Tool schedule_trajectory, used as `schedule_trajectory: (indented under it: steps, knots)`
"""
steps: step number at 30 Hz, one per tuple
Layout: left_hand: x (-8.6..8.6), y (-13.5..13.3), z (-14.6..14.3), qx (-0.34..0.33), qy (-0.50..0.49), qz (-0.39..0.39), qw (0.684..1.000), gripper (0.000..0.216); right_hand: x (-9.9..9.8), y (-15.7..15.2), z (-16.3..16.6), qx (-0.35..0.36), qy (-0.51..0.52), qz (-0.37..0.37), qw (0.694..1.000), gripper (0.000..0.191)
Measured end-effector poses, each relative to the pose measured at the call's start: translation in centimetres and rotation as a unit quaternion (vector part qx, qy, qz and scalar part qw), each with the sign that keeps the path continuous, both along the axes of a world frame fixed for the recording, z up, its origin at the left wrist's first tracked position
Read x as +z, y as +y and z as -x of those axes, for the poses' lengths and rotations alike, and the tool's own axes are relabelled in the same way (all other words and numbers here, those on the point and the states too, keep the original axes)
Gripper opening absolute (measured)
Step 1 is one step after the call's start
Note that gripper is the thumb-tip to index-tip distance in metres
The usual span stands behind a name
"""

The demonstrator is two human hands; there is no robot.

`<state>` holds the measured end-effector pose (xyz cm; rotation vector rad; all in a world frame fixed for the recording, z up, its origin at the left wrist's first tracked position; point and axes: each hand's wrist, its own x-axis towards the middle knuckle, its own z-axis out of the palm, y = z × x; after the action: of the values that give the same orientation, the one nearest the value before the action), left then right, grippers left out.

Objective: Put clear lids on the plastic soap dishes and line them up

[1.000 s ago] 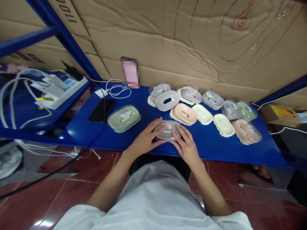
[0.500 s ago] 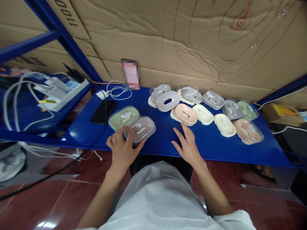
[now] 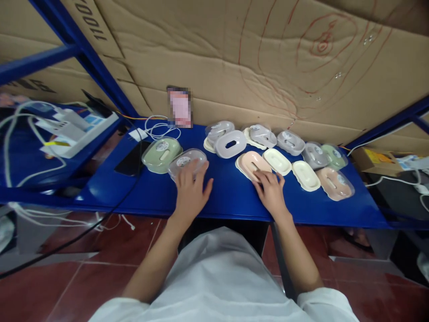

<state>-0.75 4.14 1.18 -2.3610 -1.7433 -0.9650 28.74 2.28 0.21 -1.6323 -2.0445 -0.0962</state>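
Observation:
My left hand (image 3: pixel 192 190) lies with its fingers stretched over the near side of a grey soap box with a clear lid (image 3: pixel 186 162), thumb spread to the right. That box sits right beside a green lidded soap box (image 3: pixel 161 154) on the blue shelf (image 3: pixel 228 197). My right hand (image 3: pixel 272 191) has its fingers curled on the near rim of a pink soap dish (image 3: pixel 250 162). Cream dish parts (image 3: pixel 277 160) lie just right of it.
Several more soap boxes and parts, grey, cream, green and pink, stretch along the back toward the right (image 3: pixel 335 183). A black phone (image 3: pixel 129 162), a white charger cable (image 3: pixel 157 129) and a propped card (image 3: pixel 180 107) stand at the left. Cardboard backs the shelf.
My left hand slid the grey lidded box left and back, up beside the green box. My right hand left the bare shelf and reached forward onto the pink dish.

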Motion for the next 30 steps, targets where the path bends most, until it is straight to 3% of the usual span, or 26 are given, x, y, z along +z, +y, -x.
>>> schedule_trajectory:
  steps: [3,5,10,13,20,25,30]
  knots:
    - [-0.5,-0.8,-1.9,-0.147,-0.025,0.030,0.988,0.057,0.1,-1.8,-0.1,0.055,0.040,-0.004,0.998,0.034]
    - [-0.8,-1.1,-2.7,-0.209,-0.028,0.058,0.976,0.058,0.0,-3.4,-0.4,0.072,0.092,-0.011,0.993,0.033]
    - [-1.0,-1.2,-3.2,-0.302,0.003,0.094,0.949,0.044,-0.2,-5.9,-1.6,-0.001,0.234,-0.040,0.971,0.027]
    - [-1.3,-1.6,-2.9,-0.300,0.016,0.094,0.949,0.036,-0.3,-6.0,-1.7,-0.004,0.238,-0.042,0.970,0.026]
    - [-1.5,-3.0,-0.9,-0.255,-0.011,0.035,0.966,0.058,-0.3,-5.4,0.3,0.110,0.159,0.024,0.981,0.031]
    - [-0.9,-2.6,-0.2,-0.260,0.025,0.008,0.965,0.036,0.2,-5.3,1.8,0.152,0.091,0.045,0.983,0.033]
    - [-0.6,-2.1,-0.5,-0.278,0.000,0.000,0.961,0.019,0.2,-5.4,2.0,0.180,0.066,0.040,0.981,0.033]
